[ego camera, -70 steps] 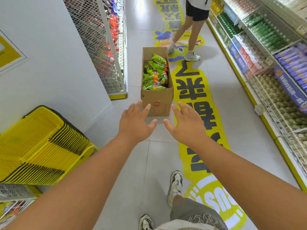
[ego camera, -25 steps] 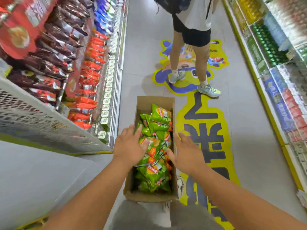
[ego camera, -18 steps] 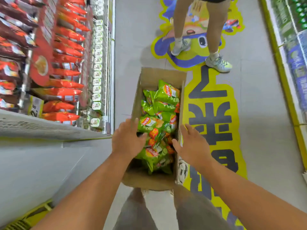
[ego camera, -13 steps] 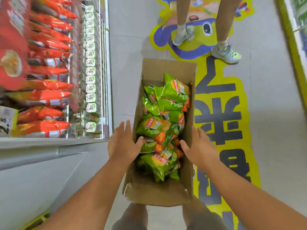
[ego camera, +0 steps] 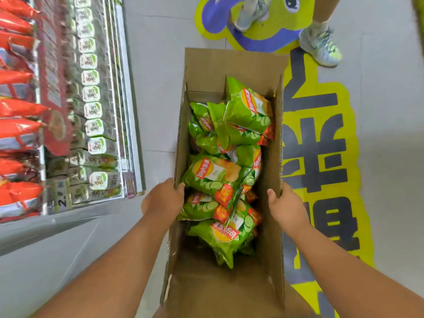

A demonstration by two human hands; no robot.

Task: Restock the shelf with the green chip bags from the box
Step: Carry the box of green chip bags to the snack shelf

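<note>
An open cardboard box (ego camera: 231,65) stands on the aisle floor right below me, holding several green chip bags (ego camera: 215,177). My left hand (ego camera: 164,198) grips the box's left wall, thumb inside against a bag. My right hand (ego camera: 285,206) grips the right wall, thumb over the rim. The near end of the box floor is bare cardboard.
A shelf unit (ego camera: 101,111) with red snack bags and green-labelled packs runs along the left. Another person's feet in pale sneakers (ego camera: 321,45) stand just beyond the box on a yellow floor sticker (ego camera: 321,143). A white wall panel lies at lower left.
I have walked up to the box and leaned over it. Both hands went from hovering above the bags to closing on the box's side walls.
</note>
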